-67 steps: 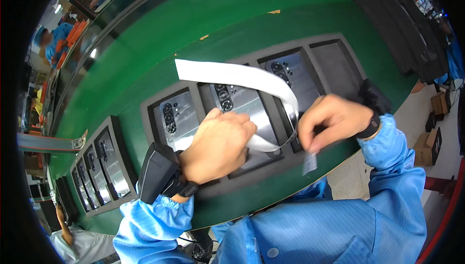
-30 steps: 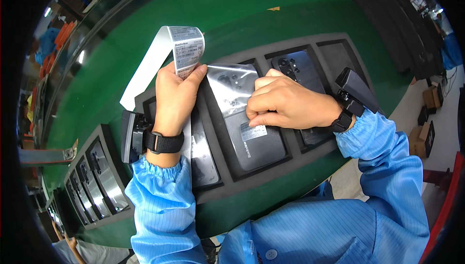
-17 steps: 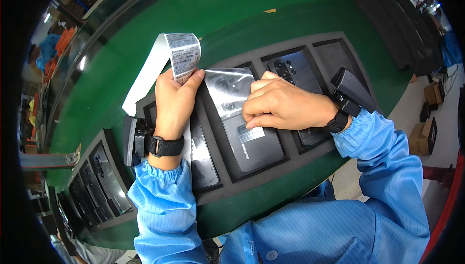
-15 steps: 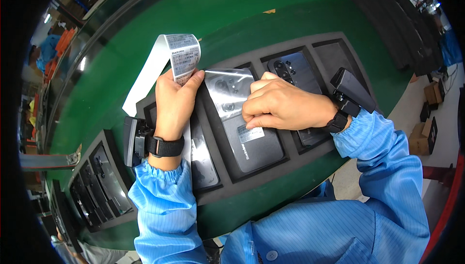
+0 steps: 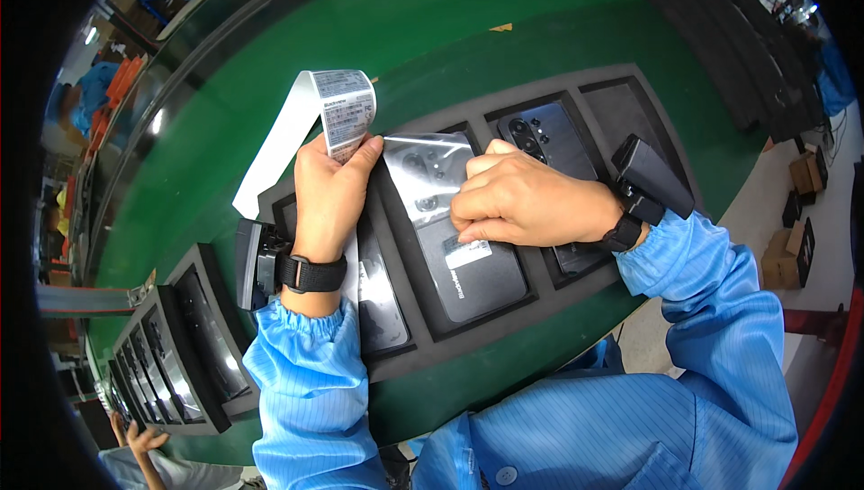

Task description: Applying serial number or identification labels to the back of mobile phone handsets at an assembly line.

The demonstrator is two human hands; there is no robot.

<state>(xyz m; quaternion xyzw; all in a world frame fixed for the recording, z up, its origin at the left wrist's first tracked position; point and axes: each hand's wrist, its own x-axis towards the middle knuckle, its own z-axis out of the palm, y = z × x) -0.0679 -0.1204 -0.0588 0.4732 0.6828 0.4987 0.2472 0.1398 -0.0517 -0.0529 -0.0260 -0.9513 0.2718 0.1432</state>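
Note:
My left hand (image 5: 331,188) is closed on a curled strip of printed labels (image 5: 346,112), whose white backing loops over to the left. Its thumb tip reaches the top corner of a clear film (image 5: 423,152) over the camera end of a dark phone (image 5: 477,287). This phone lies in a slot of the black foam tray (image 5: 414,314). Above it my right hand (image 5: 540,197) is closed, thumb and fingers together at a small pale label (image 5: 470,254) on its back. Whether those fingers grip the label's edge is hidden.
Another phone (image 5: 562,134) fills the slot to the right; a film-covered one (image 5: 382,305) lies left, partly under my forearm. Further foam trays with phones (image 5: 166,359) stand at lower left, near a co-worker's hand (image 5: 144,440). Black foam (image 5: 693,40) is stacked at the far right.
At lower left a second phone tray has come to overlap the first, and a co-worker's hand has appeared. My left hand and the label strip have shifted slightly down and right; my right hand is nearly still.

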